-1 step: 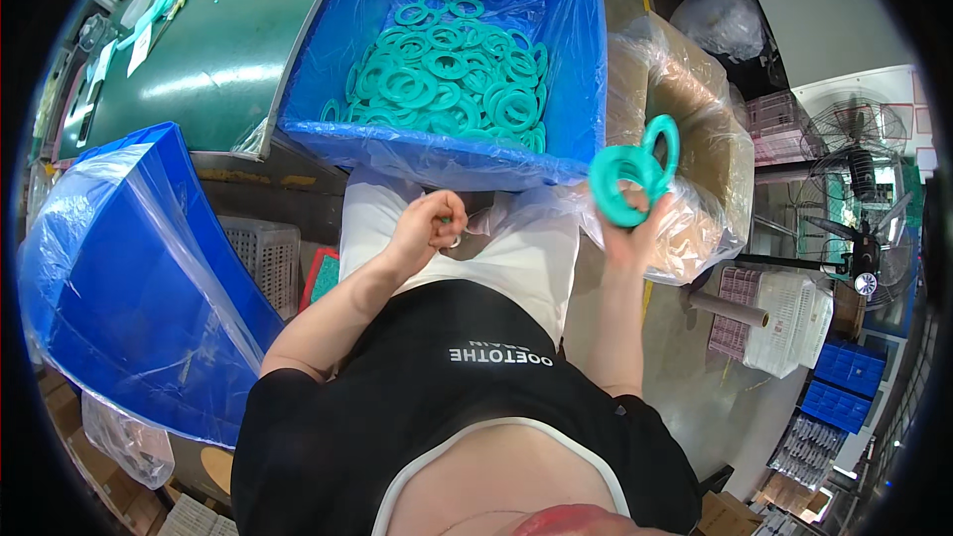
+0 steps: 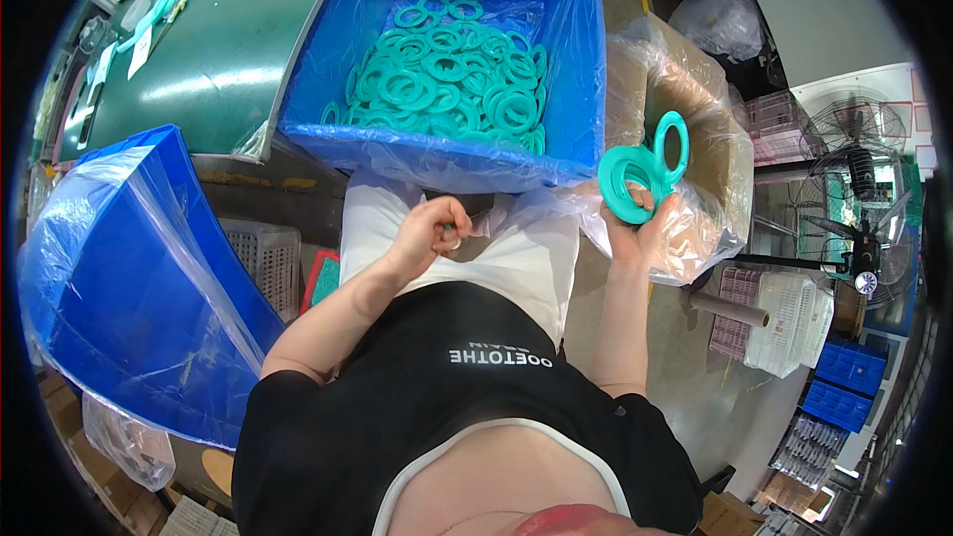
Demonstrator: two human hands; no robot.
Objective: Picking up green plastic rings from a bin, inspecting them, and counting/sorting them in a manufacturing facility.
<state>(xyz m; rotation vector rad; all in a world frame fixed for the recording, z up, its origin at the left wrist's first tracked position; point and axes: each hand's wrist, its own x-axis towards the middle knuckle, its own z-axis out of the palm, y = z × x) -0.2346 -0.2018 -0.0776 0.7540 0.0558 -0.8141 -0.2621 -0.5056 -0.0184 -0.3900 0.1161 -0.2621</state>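
A grey workshop floor (image 2: 695, 387) is showing on the right, a black fan (image 2: 862, 174) is standing beyond it, and a green bench (image 2: 228, 60) is filling the upper left. Straight ahead, a plastic-lined blue bin (image 2: 568, 50) is holding a big heap of rings (image 2: 447, 94), all teal! Over to the right, the right hand (image 2: 640, 228) is gripping a few teal rings (image 2: 612, 184), its fingers pinching them, tips showing in the opening, while one ring (image 2: 685, 147) is sticking up from the rest. They're sitting in that grip in front of a plastic-lined carton (image 2: 720, 109). And the left hand (image 2: 437, 228) is hovering by the white trousers (image 2: 516, 258), its fingers curling inward; whether they're pinching anything, I cannot tell. Far left, a second blue bin (image 2: 149, 278) is leaning at a tilt
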